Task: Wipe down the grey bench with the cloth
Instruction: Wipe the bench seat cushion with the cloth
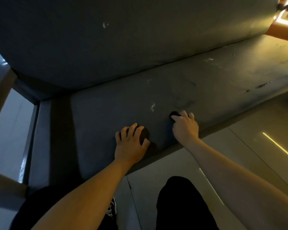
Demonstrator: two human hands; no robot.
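Note:
The grey bench has a padded seat and a tall backrest, with pale scuffs and smears on the seat. My left hand lies near the seat's front edge, fingers curled over a dark wad of cloth that shows between thumb and forefinger. My right hand is a little to the right and further in. It is closed on another dark bit of cloth that peeks out at the fingertips. Whether the two bits are one cloth is hidden by the hands.
Pale floor tiles run along the bench front, with a lit strip on the right. My dark trouser legs and a shoe stand close to the bench. A wooden frame borders the left end, and an orange panel sits at top right.

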